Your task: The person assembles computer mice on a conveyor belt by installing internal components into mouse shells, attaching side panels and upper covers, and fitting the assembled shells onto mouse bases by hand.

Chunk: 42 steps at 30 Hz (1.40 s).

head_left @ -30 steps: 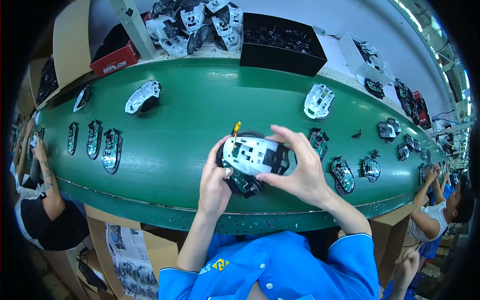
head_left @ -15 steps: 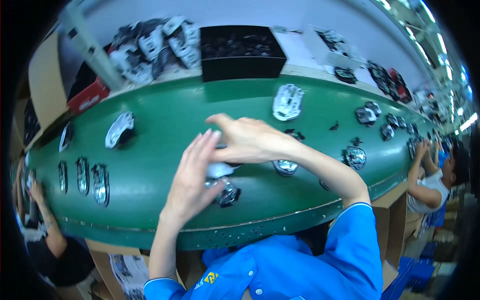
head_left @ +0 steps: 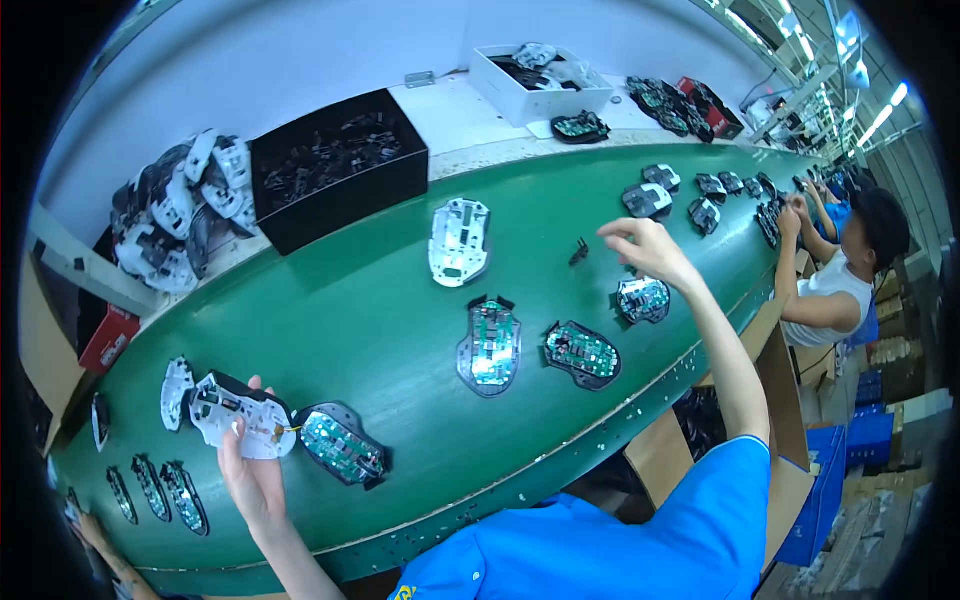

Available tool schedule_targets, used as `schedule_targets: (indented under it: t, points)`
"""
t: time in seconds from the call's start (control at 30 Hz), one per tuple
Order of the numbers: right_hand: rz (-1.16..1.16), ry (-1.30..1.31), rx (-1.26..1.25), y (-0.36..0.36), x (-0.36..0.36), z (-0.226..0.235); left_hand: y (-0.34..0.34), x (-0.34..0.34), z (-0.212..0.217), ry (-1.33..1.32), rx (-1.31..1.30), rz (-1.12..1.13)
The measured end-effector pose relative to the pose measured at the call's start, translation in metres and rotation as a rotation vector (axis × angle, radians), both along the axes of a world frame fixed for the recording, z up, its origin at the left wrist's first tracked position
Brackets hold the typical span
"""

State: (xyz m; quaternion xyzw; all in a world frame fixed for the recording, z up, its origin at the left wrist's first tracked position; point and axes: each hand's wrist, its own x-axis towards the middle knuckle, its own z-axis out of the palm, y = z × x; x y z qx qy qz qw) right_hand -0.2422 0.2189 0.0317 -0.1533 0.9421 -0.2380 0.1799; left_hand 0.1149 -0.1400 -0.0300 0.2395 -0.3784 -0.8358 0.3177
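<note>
White curved plastic shell (head_left: 262,418) no longer covers green-and-black circuit-board base (head_left: 342,445); left hand (head_left: 253,480) clasps shell, right hand (head_left: 648,248) half-open, empty.

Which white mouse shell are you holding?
The white mouse shell in the left hand, with a yellow wire reaching toward the circuit board beside it; the others are in neither hand.

Bright, cool light gives the green worktop (head_left: 400,350) a soft sheen. Beyond the worktop's far right end, ceiling tubes (head_left: 885,117) glare white. Above its left part, the white shell (head_left: 266,418) looks pale and bright. Fisheye distortion bows the worktop's edges.
</note>
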Motion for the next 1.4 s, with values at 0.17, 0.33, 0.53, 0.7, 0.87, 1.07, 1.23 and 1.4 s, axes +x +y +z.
schedule_targets:
  t: [0.17, 0.33, 0.53, 0.7, 0.87, 1.07, 1.23, 1.4]
  points:
    - [0.121, -0.045, -0.015, -0.007, -0.021, -0.031, 0.014, -0.018, 0.012, -0.109, -0.192, -0.2]
    - [0.188, -0.111, -0.071, -0.008, -0.021, -0.035, 0.009, -0.018, 0.007, -0.161, -0.121, -0.325]
    - [0.065, -0.205, -0.568, -0.028, 0.032, 0.027, 0.01, -0.051, 0.005, -0.162, 0.034, -0.463]
    - [0.5, -0.446, -0.622, -0.14, 0.125, 0.044, 0.008, -0.033, 0.0, -0.064, 0.18, -0.494]
    - [0.981, -0.004, -0.725, -0.207, 0.162, 0.019, 0.015, -0.016, 0.002, 0.009, 0.222, -0.516]
    - [1.158, 0.405, -0.685, -0.243, 0.18, -0.006, 0.014, -0.004, -0.001, 0.085, 0.243, -0.479]
    - [1.306, 0.856, -0.601, -0.252, 0.174, -0.007, 0.012, -0.002, 0.003, 0.07, 0.254, -0.482]
    - [1.498, 0.821, -0.531, -0.258, 0.171, 0.006, 0.007, -0.001, 0.005, 0.031, 0.231, -0.518]
